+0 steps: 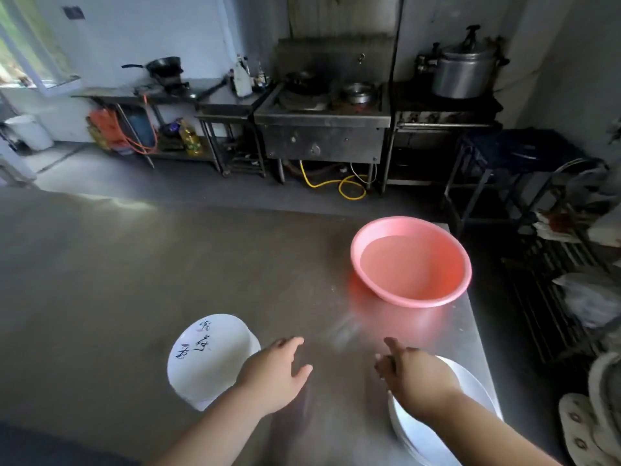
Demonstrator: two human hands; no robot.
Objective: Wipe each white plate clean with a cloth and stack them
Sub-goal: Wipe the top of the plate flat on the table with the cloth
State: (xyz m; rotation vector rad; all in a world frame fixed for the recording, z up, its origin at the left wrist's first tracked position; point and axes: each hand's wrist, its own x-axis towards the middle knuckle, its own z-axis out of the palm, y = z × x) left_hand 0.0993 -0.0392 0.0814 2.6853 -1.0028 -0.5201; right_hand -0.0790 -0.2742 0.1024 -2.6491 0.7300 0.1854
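A stack of white plates [470, 391] sits at the near right edge of the steel tabletop [134, 280], on the near side of a pink basin [411, 260] of water, and another stack whose top plate bears dark writing [208, 358] sits to the left of it. The left hand [274, 373] and right hand [415, 378] hover between the stacks with fingers loosely spread, holding nothing, the right hand above the edge stack. No cloth is visible, and a careless reach towards the basin could, I judge, nudge that edge stack off the tabletop or slop water.
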